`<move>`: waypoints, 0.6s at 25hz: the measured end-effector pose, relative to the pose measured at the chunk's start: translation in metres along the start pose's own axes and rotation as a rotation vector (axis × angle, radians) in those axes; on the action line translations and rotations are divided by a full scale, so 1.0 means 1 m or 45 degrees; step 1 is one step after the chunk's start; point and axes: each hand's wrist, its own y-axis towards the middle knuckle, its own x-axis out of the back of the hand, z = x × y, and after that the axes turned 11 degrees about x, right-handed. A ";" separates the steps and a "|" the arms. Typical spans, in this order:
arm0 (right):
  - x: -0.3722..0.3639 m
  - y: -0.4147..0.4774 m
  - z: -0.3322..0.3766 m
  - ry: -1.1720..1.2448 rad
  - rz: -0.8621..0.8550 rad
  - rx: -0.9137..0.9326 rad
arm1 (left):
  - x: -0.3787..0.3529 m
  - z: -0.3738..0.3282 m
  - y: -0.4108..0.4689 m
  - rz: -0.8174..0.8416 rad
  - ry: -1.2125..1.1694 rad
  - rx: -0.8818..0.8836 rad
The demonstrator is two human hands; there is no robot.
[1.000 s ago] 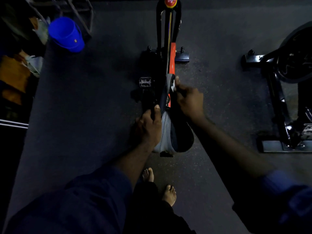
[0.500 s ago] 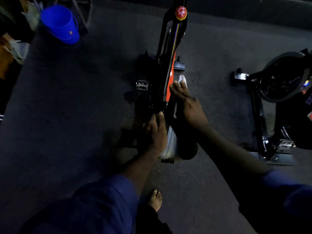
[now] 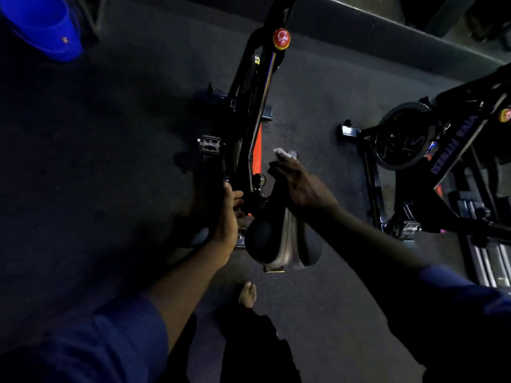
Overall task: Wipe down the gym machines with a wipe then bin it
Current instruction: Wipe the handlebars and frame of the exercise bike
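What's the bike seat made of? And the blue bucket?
Seat: probably padded vinyl or leather; black with a grey middle strip and a faint sheen. Bucket: likely plastic; smooth, evenly bright blue all over.

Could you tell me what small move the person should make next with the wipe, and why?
Probably swing the right hand slightly left to press the wipe onto the orange bar. The wipe, pinched in its fingers, seems to hover just beside the bar, while the left hand grips the bike frame near the saddle, steadying it.
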 end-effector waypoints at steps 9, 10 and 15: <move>-0.003 -0.001 0.017 0.026 0.174 -0.056 | -0.001 -0.006 -0.004 -0.036 0.069 -0.004; 0.002 0.015 0.003 -0.044 0.119 -0.121 | -0.003 -0.003 -0.004 -0.025 0.067 0.034; -0.020 0.001 0.031 0.034 0.034 -0.277 | -0.003 0.001 -0.014 -0.077 0.056 0.094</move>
